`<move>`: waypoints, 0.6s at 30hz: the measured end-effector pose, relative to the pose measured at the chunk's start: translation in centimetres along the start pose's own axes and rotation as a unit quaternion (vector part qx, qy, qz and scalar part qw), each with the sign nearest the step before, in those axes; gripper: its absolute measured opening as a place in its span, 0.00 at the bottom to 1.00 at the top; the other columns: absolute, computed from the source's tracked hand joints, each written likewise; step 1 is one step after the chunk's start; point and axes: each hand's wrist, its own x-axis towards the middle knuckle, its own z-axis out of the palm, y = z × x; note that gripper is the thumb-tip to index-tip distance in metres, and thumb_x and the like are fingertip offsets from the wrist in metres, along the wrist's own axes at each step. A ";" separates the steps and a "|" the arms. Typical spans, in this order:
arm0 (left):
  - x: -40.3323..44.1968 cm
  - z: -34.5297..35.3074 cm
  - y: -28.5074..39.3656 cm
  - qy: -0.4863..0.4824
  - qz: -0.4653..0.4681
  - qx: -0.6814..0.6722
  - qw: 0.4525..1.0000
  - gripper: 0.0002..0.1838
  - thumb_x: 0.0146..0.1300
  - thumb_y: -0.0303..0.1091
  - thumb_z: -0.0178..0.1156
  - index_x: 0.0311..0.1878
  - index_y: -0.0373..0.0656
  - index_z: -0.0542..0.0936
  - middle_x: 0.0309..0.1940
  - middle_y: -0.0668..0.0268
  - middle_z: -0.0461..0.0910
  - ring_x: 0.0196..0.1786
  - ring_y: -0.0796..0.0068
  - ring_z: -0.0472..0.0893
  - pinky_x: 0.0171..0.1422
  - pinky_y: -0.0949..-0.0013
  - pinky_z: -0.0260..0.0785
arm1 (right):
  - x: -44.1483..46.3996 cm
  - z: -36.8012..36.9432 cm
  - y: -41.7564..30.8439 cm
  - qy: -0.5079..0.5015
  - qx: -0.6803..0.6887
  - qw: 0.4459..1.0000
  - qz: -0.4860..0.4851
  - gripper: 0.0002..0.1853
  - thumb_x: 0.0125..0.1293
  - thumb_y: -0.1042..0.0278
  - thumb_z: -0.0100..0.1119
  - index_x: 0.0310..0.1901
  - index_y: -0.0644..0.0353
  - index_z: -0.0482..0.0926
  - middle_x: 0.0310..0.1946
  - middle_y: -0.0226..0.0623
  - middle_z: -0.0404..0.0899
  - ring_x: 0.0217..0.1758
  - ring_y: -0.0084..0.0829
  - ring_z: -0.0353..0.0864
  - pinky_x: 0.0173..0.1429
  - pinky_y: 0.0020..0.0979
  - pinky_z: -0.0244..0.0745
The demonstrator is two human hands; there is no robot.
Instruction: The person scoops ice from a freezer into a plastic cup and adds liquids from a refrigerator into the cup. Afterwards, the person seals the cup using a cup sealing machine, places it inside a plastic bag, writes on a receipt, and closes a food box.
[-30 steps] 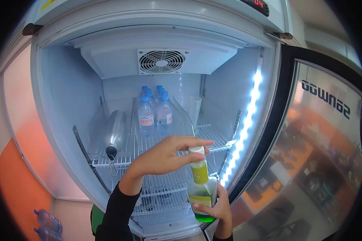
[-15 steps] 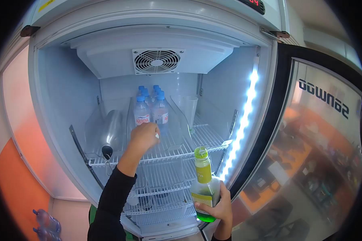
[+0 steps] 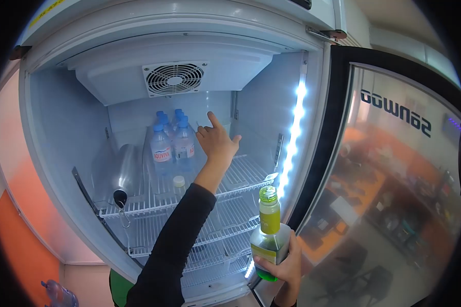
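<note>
The right grip (image 3: 283, 262) clasps an uncapped bottle (image 3: 269, 243), green liquid at its base. Beyond, a white cap (image 3: 179, 181) sits below-left of the released left grip (image 3: 219, 141), index finger extended; clear, blue-capped bottles (image 3: 172, 146) stand left of it.

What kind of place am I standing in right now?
Probably a shop, café or break room: you're at an open glass-door fridge with wire shelves, with small water bottles lined up inside and "Sanwoo" lettering on its door.
</note>
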 end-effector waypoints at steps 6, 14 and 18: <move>0.5 -0.6 0.9 0.044 0.019 -0.100 0.994 0.52 0.49 0.36 0.73 0.68 0.34 0.47 0.37 0.53 0.82 0.49 0.57 0.77 0.55 0.66 0.64 | -1.0 -1.8 -0.9 0.033 -0.022 0.998 -0.048 0.36 0.40 0.58 0.78 0.50 0.66 0.73 0.38 0.43 0.83 0.41 0.34 0.84 0.47 0.33 0.77; -7.8 -10.6 0.1 -0.067 0.156 -0.581 0.796 0.45 0.42 0.32 0.78 0.57 0.40 0.55 0.40 0.53 0.82 0.46 0.64 0.82 0.51 0.67 0.72 | -2.5 -4.7 -5.4 0.125 -0.232 0.961 -0.086 0.38 0.37 0.57 0.77 0.50 0.67 0.72 0.36 0.43 0.82 0.38 0.35 0.84 0.46 0.32 0.76; -14.2 -11.2 -4.4 -0.188 0.205 -0.562 0.779 0.37 0.42 0.29 0.78 0.50 0.42 0.61 0.49 0.56 0.81 0.51 0.71 0.80 0.55 0.68 0.71 | -4.3 -6.2 -9.1 0.095 -0.303 0.947 -0.055 0.35 0.35 0.61 0.76 0.49 0.61 0.74 0.36 0.41 0.82 0.38 0.37 0.85 0.43 0.32 0.77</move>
